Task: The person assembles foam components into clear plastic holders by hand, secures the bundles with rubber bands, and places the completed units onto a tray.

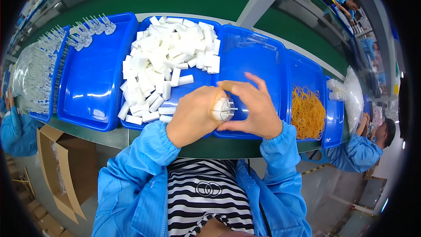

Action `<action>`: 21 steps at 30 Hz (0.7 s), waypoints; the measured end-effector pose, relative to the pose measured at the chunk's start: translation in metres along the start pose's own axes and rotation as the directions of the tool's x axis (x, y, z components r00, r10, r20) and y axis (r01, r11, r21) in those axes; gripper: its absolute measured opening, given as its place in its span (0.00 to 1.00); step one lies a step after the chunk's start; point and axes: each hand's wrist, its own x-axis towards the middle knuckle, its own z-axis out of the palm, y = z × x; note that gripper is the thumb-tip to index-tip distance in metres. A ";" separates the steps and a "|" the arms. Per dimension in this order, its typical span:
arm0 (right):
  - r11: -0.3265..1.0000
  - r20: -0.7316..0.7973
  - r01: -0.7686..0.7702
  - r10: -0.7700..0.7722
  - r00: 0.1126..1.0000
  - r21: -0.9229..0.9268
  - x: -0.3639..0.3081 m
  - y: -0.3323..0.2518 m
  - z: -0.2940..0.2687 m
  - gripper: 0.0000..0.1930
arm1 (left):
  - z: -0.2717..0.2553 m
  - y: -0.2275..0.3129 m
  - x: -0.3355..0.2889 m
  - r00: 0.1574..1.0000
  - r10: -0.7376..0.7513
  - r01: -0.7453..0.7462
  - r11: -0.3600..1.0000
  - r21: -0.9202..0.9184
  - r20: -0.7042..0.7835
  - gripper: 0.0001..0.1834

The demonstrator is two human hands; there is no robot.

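My left hand (191, 115) is closed round a small bundle of white pieces (221, 110), with thin clear stems sticking out toward the right. An orange rubber band (213, 102) loops round the bundle, beside the left fingers. My right hand (259, 108) curves about the bundle from the other side. Its index finger and thumb are spread apart, their tips at the two ends of the band's loop, which looks stretched over them. The other right fingers are lifted. Much of the bundle is hidden inside the left hand.
A blue tray (193, 81) heaped with white cylinders (162, 46) lies at centre left. Rubber bands (308, 112) fill a tray at the right. Clear stemmed parts (94, 28) lie in trays at the left. An open carton (61, 166) stands below. Co-workers (357, 147) sit at both sides.
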 end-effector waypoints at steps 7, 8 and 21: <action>0.970 -0.111 -0.058 0.032 0.993 -0.235 -0.047 0.054 0.000 0.17 | -0.056 0.011 0.004 0.974 -0.174 0.223 0.868 -0.443 0.148 0.15; 0.993 -0.174 -0.119 0.120 0.977 0.015 -0.056 0.057 0.005 0.15 | -0.060 0.003 0.003 0.951 -0.261 0.307 0.754 -0.581 0.164 0.13; 0.721 -0.557 -0.142 0.631 0.540 0.678 -0.001 0.017 0.018 0.31 | -0.014 0.024 -0.015 0.978 -0.131 0.207 0.721 -0.662 0.164 0.17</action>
